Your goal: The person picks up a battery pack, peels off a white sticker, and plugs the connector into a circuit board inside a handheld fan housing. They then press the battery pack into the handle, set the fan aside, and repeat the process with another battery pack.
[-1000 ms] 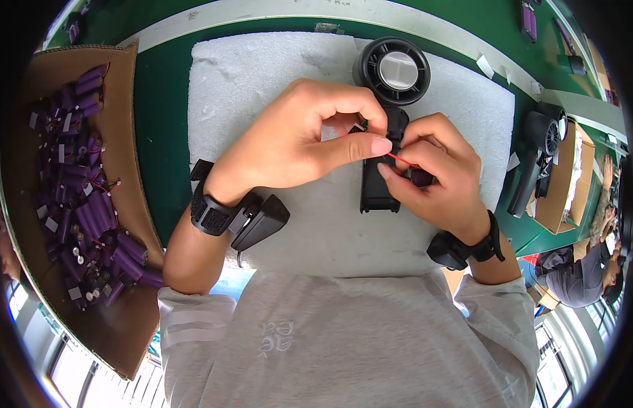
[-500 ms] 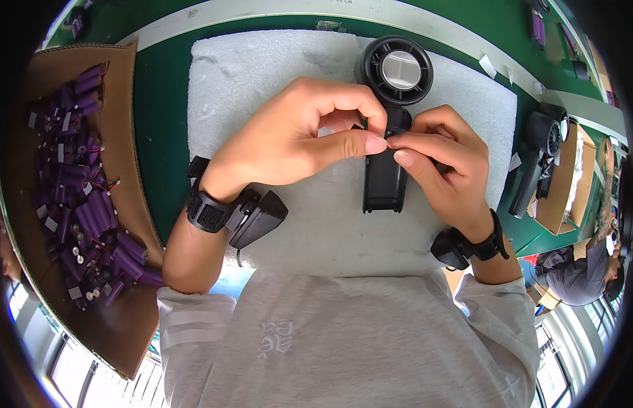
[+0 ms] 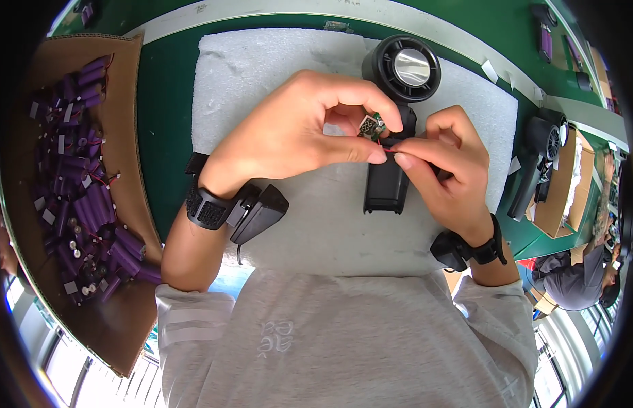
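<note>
- The left hand was curled, its thumb and forefinger bent around a small green circuit board, which showed in the gap between them, tilted and partly covered by the thumb.
- The right hand had its thumb and forefinger pinching a thin red wire close to the left thumb's tip; its other fingers were folded in, and whatever lay beneath them could not be told.
- The board sat just left of the right hand's fingertips, with the wire spanning the small space between the two hands.
- A black handheld fan lay beneath and between both hands: its round head was beyond the fingertips, its handle on the near side of them, between the left thumb and the right palm.
- Under both hands spread a white foam sheet, on a green desk.
- Well to the left hand's left stood an open cardboard box of purple battery cells.
- To the right hand's right, past the foam, was a second black fan, near a smaller carton; farther out, a person in dark clothing was visible.
</note>
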A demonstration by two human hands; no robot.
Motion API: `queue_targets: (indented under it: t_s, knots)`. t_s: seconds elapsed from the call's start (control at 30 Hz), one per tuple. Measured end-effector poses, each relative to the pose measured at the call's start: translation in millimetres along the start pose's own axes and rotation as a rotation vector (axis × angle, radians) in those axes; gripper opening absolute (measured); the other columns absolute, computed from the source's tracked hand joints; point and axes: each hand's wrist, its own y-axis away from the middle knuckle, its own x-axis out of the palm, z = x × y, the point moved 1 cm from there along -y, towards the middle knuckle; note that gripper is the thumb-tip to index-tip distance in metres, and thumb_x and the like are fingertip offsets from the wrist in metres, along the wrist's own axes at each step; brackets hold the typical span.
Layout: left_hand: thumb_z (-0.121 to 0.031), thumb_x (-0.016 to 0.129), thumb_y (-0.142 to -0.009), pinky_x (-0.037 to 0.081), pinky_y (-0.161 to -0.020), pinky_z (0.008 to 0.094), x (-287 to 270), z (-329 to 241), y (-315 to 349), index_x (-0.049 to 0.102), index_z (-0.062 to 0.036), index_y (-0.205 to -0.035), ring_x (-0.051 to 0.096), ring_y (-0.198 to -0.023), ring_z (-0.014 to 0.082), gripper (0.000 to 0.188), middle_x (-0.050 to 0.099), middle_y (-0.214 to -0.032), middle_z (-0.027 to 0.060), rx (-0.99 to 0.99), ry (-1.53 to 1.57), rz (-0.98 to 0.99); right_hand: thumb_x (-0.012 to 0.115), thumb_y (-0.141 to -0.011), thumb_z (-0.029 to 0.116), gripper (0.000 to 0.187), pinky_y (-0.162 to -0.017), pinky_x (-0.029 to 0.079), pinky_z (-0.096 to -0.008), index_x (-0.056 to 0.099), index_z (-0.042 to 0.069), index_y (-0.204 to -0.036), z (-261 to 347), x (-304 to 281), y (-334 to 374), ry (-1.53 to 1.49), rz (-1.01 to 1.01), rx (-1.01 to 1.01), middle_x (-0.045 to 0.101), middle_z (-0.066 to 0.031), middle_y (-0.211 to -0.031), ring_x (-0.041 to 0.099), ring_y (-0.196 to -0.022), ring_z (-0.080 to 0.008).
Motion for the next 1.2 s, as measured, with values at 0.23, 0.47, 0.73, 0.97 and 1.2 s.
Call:
queue_targets:
  t_s: [0.23,0.47,0.73,0.97,1.2]
  knots:
    - [0.011,0.069,-0.076,0.051,-0.078,0.025,-2.0,-1.3,1.5,0.063,0.0001,-0.1,0.059,-0.081,0.0095,0.027,0.064,-0.094,0.0035,0.01,0.002,0.039,0.071,-0.076,0.0,0.011,-0.053,0.033,-0.0228,0.071,0.001,-0.087,-2.5,2.7,0.0,-0.035,0.003,-0.013,0.046,-0.005,-0.085,0.043,-0.062,-0.01]
    - [0.014,0.063,-0.077,0.052,-0.083,0.0271,-0.3,0.1,1.4,0.062,0.0002,-0.099,0.061,-0.086,0.0116,0.026,0.063,-0.097,0.0043,-0.035,0.063,0.057,0.07,-0.077,-0.002,0.01,-0.055,0.035,-0.0231,0.07,0.0,-0.086,-1.5,-1.7,-0.5,-0.031,0.019,0.027,0.048,-0.0063,-0.089,0.046,-0.064,-0.0105]
    - [0.016,0.06,-0.078,0.052,-0.085,0.0275,1.4,-1.5,0.2,0.06,-0.0005,-0.103,0.063,-0.089,0.0132,0.031,0.062,-0.097,0.0048,-0.051,0.176,-0.004,0.07,-0.078,-0.002,0.008,-0.057,0.038,-0.0234,0.069,0.0,-0.085,-3.5,1.8,-0.5,-0.062,0.002,0.04,0.05,-0.0067,-0.091,0.05,-0.067,-0.0111]
    - [0.016,0.06,-0.078,0.052,-0.084,0.0267,-2.3,2.6,2.0,0.059,-0.0004,-0.101,0.064,-0.092,0.0138,0.029,0.062,-0.096,0.0047,-0.047,0.161,0.013,0.069,-0.078,-0.002,0.007,-0.058,0.039,-0.0235,0.068,-0.001,-0.085,-3.0,2.3,-0.7,-0.062,0.012,0.06,0.051,-0.0068,-0.09,0.052,-0.067,-0.0113]
    - [0.018,0.063,-0.076,0.056,-0.079,0.0272,-4.3,2.4,-0.2,0.06,0.0002,-0.097,0.065,-0.092,0.0161,0.028,0.061,-0.098,0.0062,-0.052,0.119,0.01,0.07,-0.079,-0.002,0.006,-0.057,0.039,-0.0234,0.068,-0.001,-0.085,-5.3,2.3,-0.7,-0.056,0.004,0.054,0.052,-0.0069,-0.09,0.052,-0.066,-0.011]
